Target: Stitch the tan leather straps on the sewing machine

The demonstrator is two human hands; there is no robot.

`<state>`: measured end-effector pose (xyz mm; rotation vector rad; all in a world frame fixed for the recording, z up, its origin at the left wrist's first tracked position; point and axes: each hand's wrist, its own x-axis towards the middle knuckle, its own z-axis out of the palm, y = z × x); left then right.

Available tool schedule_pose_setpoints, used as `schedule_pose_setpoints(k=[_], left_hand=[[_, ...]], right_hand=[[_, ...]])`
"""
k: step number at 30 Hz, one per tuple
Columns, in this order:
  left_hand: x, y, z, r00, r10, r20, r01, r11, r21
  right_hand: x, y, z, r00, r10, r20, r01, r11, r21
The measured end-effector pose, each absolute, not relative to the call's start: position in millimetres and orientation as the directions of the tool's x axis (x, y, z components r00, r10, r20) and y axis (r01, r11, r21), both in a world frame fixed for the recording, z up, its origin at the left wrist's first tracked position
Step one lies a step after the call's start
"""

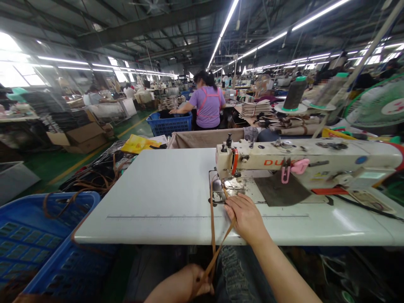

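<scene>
Stretched, in the head view, between lap and sewing machine (315, 151): a narrow brown strap (212, 214), long axis running away from the body, from the left hand (197, 278) below the front edge of the desk (164, 189) up to the metal needle plate (233, 183). Doubled into two runs, one nearly straight on the left, the other slanting rightward beneath the right hand (243, 210) and on toward the needle; crossing below the desk edge, just above the left hand. Nearer to the needle plate, just in front of it: the right hand, in line with the slanting run. Low and farther off, at the lap: the left, with fingers closed around the strap. Laid over the strap on the desk, the fingers of the right; cannot tell whether pinching or merely pressing. Flat, thin and leather-like, the strap; smooth, white and glossy, the desk, marked with a ruler scale. Resting on the machine bed, a dark, matt, flat sheet (280, 189); above it, against the machine arm, pink snips (285, 173). At far left, a blue plastic basket (31, 210) with lattice walls; across the lap, frayed denim (232, 269).
</scene>
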<state>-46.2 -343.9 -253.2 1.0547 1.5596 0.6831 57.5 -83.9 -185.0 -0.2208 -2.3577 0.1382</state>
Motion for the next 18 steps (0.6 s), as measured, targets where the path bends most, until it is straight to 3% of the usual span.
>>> schedule_pose_setpoints(k=[2, 6, 9, 12, 18], left_hand=[[-47.2, -347.1, -255.1, -0.043, 0.866, -0.498, 0.284, 0.489, 0.825], [-44.8, -342.0, -241.9, -0.163, 0.92, -0.356, 0.079, 0.372, 0.925], [-41.6, -334.3, -232.2, -0.188, 0.899, -0.395, -0.001, 0.402, 0.916], [-40.1, -331.5, -236.4, -0.195, 0.879, -0.435, 0.064, 0.454, 0.889], [-47.4, -339.0, -263.9, -0.176, 0.914, -0.365, 0.272, 0.402, 0.874]], right_hand=[[57.4, -83.3, -185.2, -0.704, 0.198, 0.682, 0.116, 0.979, -0.165], [56.7, -82.5, -185.3, -0.712, 0.189, 0.676, 0.113, 0.981, -0.155], [56.2, -82.0, -185.7, -0.713, 0.189, 0.675, 0.118, 0.982, -0.151], [56.2, -81.5, -186.4, -0.712, 0.18, 0.679, 0.112, 0.983, -0.143], [56.0, -81.5, -187.9, -0.71, 0.169, 0.683, 0.113, 0.986, -0.126]])
